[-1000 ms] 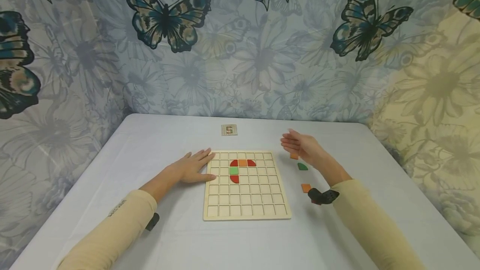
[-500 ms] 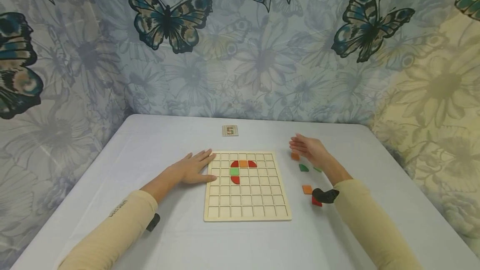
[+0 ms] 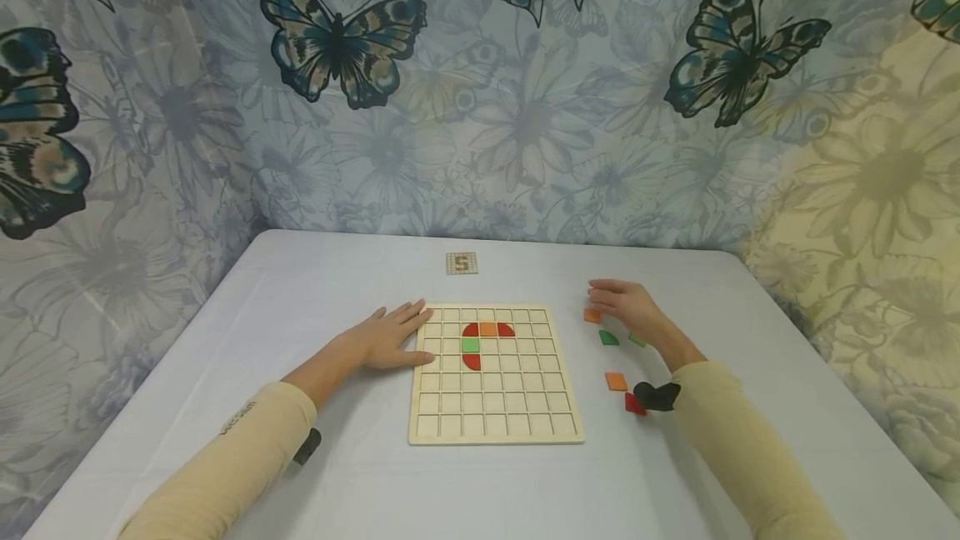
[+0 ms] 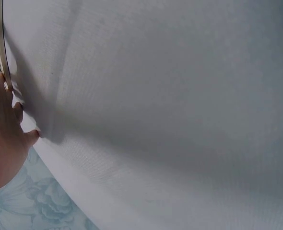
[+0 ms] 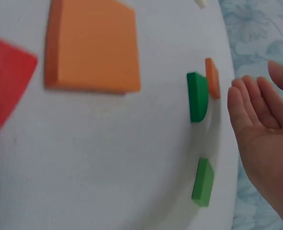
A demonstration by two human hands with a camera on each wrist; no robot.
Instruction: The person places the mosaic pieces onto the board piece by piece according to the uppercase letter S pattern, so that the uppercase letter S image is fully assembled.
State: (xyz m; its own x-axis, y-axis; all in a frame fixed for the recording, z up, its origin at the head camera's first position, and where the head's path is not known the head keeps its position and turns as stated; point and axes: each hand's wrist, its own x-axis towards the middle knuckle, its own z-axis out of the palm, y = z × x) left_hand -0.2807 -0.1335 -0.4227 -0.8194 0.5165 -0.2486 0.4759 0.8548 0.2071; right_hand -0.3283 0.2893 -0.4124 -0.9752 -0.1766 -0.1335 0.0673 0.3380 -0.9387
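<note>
A lane of white tablecloth (image 3: 588,373) ran open between the wooden grid board (image 3: 517,398) and the nearer orange square tile (image 3: 616,382) on its right, with another gap behind the board before the small gridded card (image 3: 462,263). The board's near rows lay unobstructed. The left hand (image 3: 386,338) blocked its left edge, fingers over the rim. Opposite, the right hand (image 3: 626,304) and its sleeve (image 3: 738,440) barred access, partly covering the light green tile (image 5: 204,182) from above.
</note>
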